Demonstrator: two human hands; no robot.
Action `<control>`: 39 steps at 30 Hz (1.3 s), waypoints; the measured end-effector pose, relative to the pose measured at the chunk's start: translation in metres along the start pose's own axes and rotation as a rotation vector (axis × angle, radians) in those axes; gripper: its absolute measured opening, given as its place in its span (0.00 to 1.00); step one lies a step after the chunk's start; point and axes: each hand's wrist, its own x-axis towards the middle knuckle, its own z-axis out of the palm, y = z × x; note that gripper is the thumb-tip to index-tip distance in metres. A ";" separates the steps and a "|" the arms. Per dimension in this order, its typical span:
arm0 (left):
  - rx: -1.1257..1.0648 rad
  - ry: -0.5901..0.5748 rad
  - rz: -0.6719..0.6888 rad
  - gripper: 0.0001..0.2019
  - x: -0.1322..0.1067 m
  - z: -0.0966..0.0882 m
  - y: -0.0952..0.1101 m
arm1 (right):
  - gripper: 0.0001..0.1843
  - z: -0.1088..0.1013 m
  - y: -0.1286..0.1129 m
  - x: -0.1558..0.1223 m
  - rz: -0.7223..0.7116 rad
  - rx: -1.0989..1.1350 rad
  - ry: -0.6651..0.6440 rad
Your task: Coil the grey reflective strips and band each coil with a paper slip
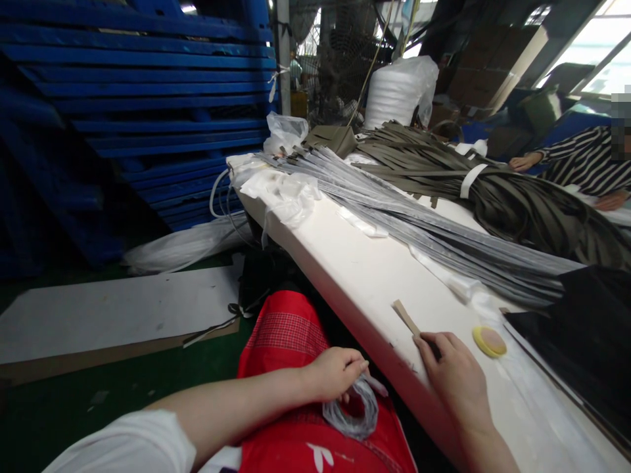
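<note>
My left hand [336, 373] is closed on a coiled loop of grey strip [355, 414], held over my red apron [296, 341] below the table edge. On the white table [355, 263], my right hand [456, 378] lies with its fingers curled on a thin tan stick [405, 318]. A small yellow tape roll [490, 341] lies just right of that hand. A long bundle of grey strips [419, 226] runs diagonally across the table above both hands.
A pile of olive-green strips [468, 177] bound with a white band fills the far table. Black fabric [586, 328] covers the right corner. Another person in a striped sleeve [586, 161] works at far right. Blue pallets [148, 98] stand left; cardboard sheets [113, 315] lie on the floor.
</note>
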 end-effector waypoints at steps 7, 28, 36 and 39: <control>0.018 -0.012 0.017 0.26 -0.001 -0.003 0.001 | 0.20 -0.003 0.004 0.007 0.142 0.186 -0.094; 0.000 -0.014 0.015 0.23 -0.002 -0.005 0.002 | 0.16 -0.007 -0.001 0.005 0.170 0.155 -0.128; -0.001 -0.019 0.000 0.21 0.001 -0.003 -0.002 | 0.21 0.002 -0.002 0.000 0.161 0.081 -0.025; -0.013 -0.025 -0.008 0.19 0.003 -0.003 -0.003 | 0.21 0.003 -0.003 0.000 0.063 0.002 -0.010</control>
